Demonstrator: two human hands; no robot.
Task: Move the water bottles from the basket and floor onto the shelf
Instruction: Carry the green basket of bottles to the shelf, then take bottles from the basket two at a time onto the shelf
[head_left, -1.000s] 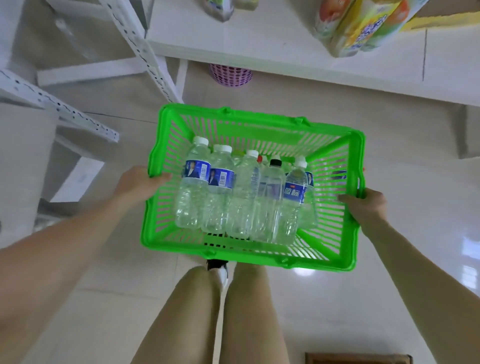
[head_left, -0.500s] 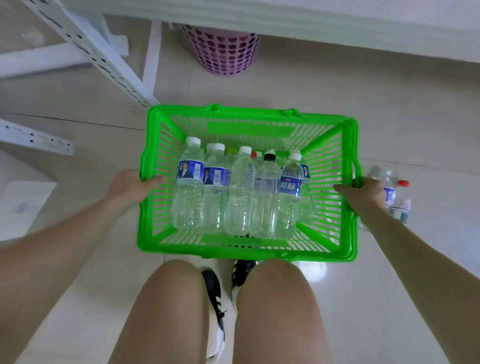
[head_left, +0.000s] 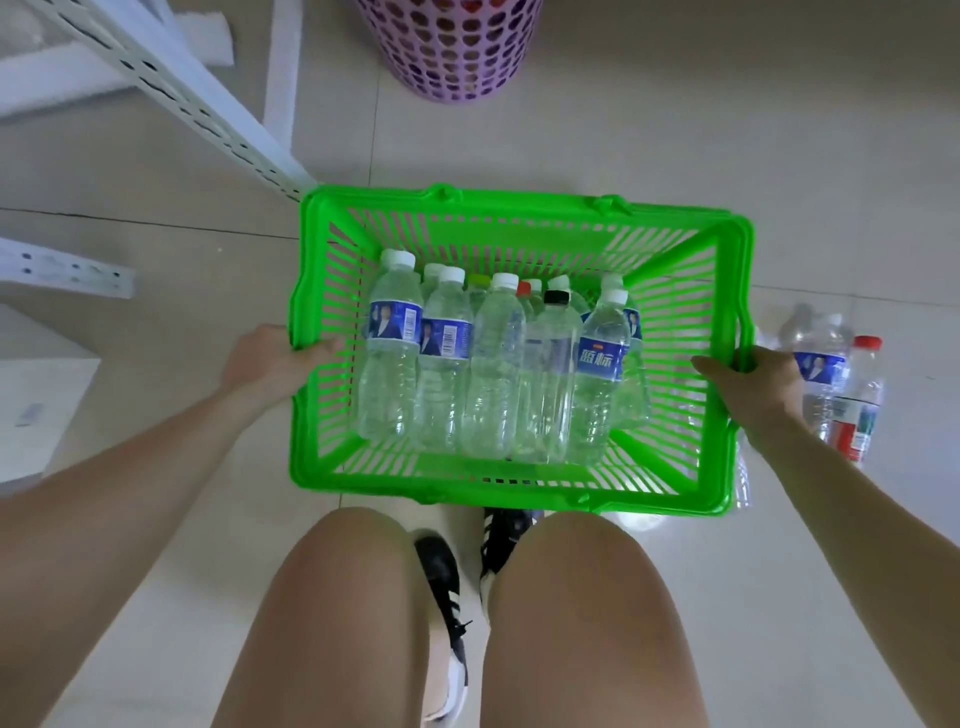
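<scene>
setting down level and clear

far left, a white perforated metal shelf post (head_left: 208, 104). the left hand (head_left: 270, 358) grips the left rim of the green slatted plastic basket (head_left: 519, 208); clear plastic water bottles (head_left: 493, 364) lie packed inside. the right hand (head_left: 748, 379) grips the right rim, just beside loose clear bottles (head_left: 831, 374) on the floor (head_left: 623, 130). keep it level, clear of those.

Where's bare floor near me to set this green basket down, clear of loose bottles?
Bare tile lies left of the green basket, between the left hand and the white shelf post, and ahead, before the purple bin. Right is crowded: floor bottles cluster beside the right hand.
</scene>
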